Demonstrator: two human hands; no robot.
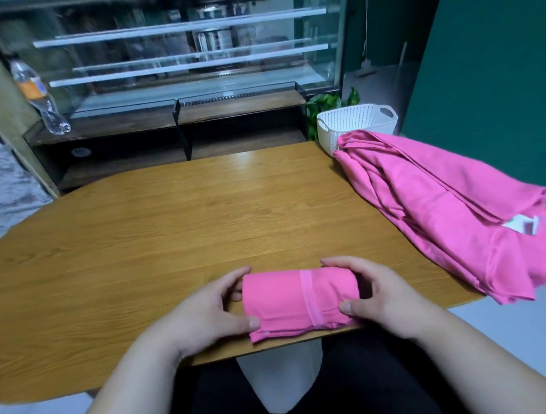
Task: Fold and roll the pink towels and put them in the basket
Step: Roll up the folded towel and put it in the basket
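Observation:
A rolled pink towel (297,299) lies at the near edge of the wooden table (171,218), its loose end flat toward me. My left hand (207,311) grips the roll's left end, fingers curled behind it and thumb in front. My right hand (377,296) grips the right end the same way. A pile of unfolded pink towels (449,207) lies on the right side of the table and hangs over its edge. A white woven basket (356,123) stands at the far right corner, behind the pile.
A glass display case (178,53) and a dark low shelf (172,117) stand behind the table. A plastic bottle (38,95) leans on the shelf's left end. A green plant (329,102) sits beside the basket. A green wall rises at right.

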